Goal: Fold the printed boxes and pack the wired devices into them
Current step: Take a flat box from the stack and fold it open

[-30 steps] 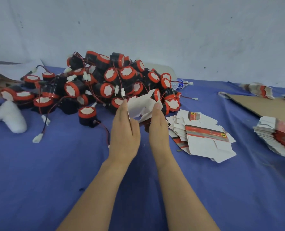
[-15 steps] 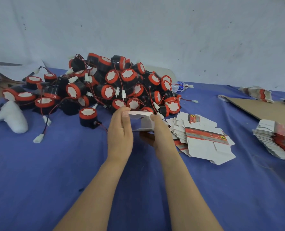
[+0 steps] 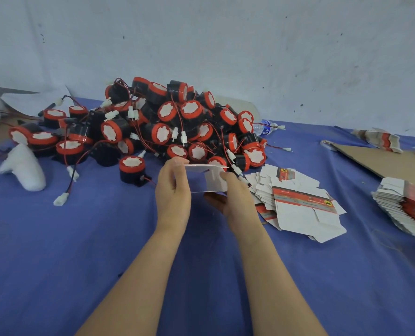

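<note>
Facing the device pile (image 3: 167, 127), a half-folded white box (image 3: 205, 178) is gripped by the left hand (image 3: 173, 196) and right hand (image 3: 236, 198).

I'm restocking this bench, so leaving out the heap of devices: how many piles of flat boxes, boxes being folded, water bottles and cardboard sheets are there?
Piles of flat boxes: 3 (near pile, right-edge pile, back pile)
Box being folded: 1
Water bottle: 1
Cardboard sheet: 1
Total: 6
</note>
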The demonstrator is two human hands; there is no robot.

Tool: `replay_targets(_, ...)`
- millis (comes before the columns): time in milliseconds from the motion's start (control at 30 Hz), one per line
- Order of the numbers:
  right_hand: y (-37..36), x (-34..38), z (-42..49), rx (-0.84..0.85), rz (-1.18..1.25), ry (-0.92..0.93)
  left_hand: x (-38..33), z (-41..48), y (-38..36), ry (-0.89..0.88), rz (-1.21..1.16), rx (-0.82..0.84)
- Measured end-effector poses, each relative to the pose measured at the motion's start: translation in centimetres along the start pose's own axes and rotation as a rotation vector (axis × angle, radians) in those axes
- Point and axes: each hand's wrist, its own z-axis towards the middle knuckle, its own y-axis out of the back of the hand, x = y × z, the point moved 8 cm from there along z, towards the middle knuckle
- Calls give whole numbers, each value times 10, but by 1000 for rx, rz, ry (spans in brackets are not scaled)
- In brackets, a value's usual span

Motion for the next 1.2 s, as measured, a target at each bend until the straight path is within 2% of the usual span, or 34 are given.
replay_targets(67, -4, -5, -2, 16, 112, -80, 1, 1, 2, -10, -4, -9)
replay_targets(167, -7, -7, -2, 53, 186, -56, -5, 0, -2, -70, 71, 40)
replay_targets(333, 2, 6, -3, 6, -185, 111, -2, -1, -6, -84, 151, 40)
replay_targets(433, 0, 13, -6, -27, -238, 220, 1, 0, -5, -74, 159, 16)
replay_targets(500, -10, 12, -9, 75, -169, 221, 3, 4, -2, -56, 132, 7)
replay_targets(567, -22, 4, -11, 234, 55, 86, 4, 8, 1, -38, 70, 7)
replay_targets(633, -26, 1, -12, 293, 244, -44, 2, 10, 4, -15, -7, 5)
replay_targets(700, -26, 6, -9, 346, 283, -7, 3, 11, 5, 20, -82, 0)
replay_targets(767, -25, 9, -9, 367, 206, 101, 5, 10, 3, 10, -68, 23)
replay_targets(1000, 4, 5, -4, 80, -198, 170, -12, -3, -25, -198, 132, 262)
replay_targets(1167, 10, 10, -5, 75, -179, 156, 2, 2, -36, 22, -23, 396)
replay_targets(1200, 8, 11, -6, 115, -142, 153, 2, 3, -35, 11, -4, 391)
